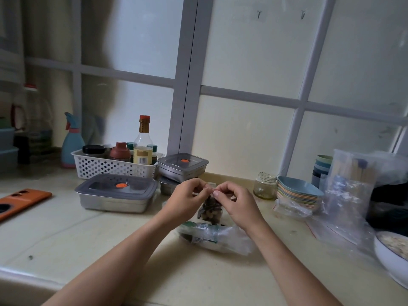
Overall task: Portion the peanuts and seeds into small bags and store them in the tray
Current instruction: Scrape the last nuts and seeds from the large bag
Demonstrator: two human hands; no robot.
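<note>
Frosted window backed cream table [88, 239]. Lidded steel tray [116, 195] sat left of centre. Crumpled bag [216, 237] lay under wrists. Small bag [210, 212], clear, dark seeds and pale peanuts inside, upright between left hand [183, 199] and right hand [236, 202]; fingers of both pinched its top.

Left hand [184, 198] and right hand [234, 200] pinch top of small bag [209, 209] above counter [88, 235].

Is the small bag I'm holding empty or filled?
Filled: seeds and nuts show through the small bag, its top pinched by the left hand and right hand.
</note>
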